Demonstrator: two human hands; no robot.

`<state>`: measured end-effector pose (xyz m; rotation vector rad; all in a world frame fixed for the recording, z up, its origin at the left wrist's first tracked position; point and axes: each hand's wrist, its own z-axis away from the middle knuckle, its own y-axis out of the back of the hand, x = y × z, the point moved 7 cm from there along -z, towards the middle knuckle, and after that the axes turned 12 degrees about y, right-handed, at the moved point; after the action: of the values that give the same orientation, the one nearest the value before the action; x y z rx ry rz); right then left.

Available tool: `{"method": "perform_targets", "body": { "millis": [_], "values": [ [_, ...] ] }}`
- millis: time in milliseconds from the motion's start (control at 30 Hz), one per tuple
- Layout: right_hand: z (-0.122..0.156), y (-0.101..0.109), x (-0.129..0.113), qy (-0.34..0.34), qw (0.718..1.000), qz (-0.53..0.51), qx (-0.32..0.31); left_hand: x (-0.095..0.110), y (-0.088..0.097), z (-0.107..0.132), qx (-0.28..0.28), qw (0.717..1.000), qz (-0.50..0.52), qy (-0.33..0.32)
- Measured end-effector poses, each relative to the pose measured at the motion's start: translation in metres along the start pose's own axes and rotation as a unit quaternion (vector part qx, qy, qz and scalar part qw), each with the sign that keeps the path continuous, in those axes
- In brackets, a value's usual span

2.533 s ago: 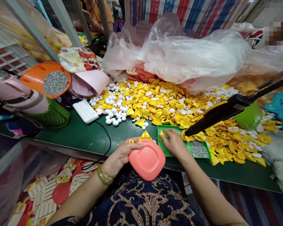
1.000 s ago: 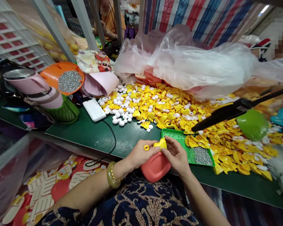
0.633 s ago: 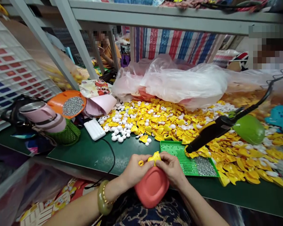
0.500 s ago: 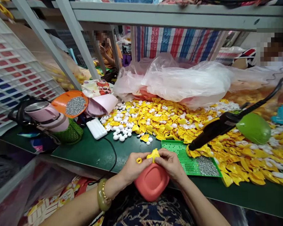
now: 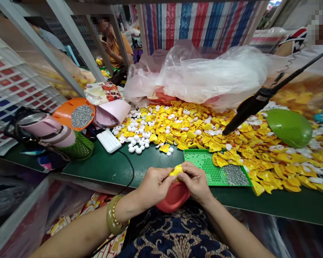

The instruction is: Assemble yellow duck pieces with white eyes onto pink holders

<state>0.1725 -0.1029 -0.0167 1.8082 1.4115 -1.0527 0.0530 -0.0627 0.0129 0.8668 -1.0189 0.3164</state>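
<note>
At six o'clock, the left hand (image 5: 152, 184) and right hand (image 5: 197, 181) pinch the yellow piece (image 5: 176, 171) atop the red piece (image 5: 173, 199), now tilted further from face-on; adjustment apparently continues.

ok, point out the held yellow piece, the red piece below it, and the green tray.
Yellow piece (image 5: 176, 170): head view, middle of its exposed surface.
Red piece (image 5: 174, 198): head view, middle of its visible body.
Green tray (image 5: 200, 166): head view, bare perforated floor.
</note>
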Motion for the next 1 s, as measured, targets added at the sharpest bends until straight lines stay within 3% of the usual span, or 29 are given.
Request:
{"method": "perform_targets", "body": {
  "millis": [167,233,300,367,500,633,700,800,900,1000],
  "values": [
    [0.0,-0.028,0.017,-0.035,0.999,0.021,-0.031,-0.03,0.007,-0.009,-0.112,0.975,0.168,0.091],
    [-0.007,-0.047,0.023,-0.024,0.994,0.052,-0.092,-0.049,0.019,-0.004,-0.102,0.969,0.186,0.13],
    [-0.022,-0.068,0.035,-0.004,0.97,0.15,-0.192,-0.07,0.033,0.004,-0.065,0.967,0.182,0.166],
    [-0.047,-0.083,0.054,0.01,0.919,0.288,-0.269,-0.087,0.043,0.014,-0.048,0.962,0.188,0.194],
    [-0.099,-0.115,0.093,0.043,0.872,0.369,-0.318,-0.103,0.051,0.023,-0.046,0.949,0.223,0.219],
    [-0.111,-0.139,0.125,0.075,0.839,0.396,-0.365,-0.112,0.053,0.015,-0.039,0.932,0.275,0.231],
    [-0.111,-0.134,0.136,0.079,0.836,0.411,-0.356,-0.119,0.055,0.011,-0.028,0.923,0.298,0.242],
    [-0.121,-0.105,0.147,0.064,0.85,0.425,-0.304,-0.125,0.056,0.007,-0.016,0.916,0.313,0.25],
    [-0.15,-0.056,0.149,0.019,0.883,0.429,-0.19,-0.121,0.052,0.005,-0.024,0.918,0.31,0.247],
    [-0.175,-0.006,0.13,-0.015,0.914,0.402,-0.046,-0.106,0.043,0.001,-0.041,0.928,0.293,0.227]
  ]
}}
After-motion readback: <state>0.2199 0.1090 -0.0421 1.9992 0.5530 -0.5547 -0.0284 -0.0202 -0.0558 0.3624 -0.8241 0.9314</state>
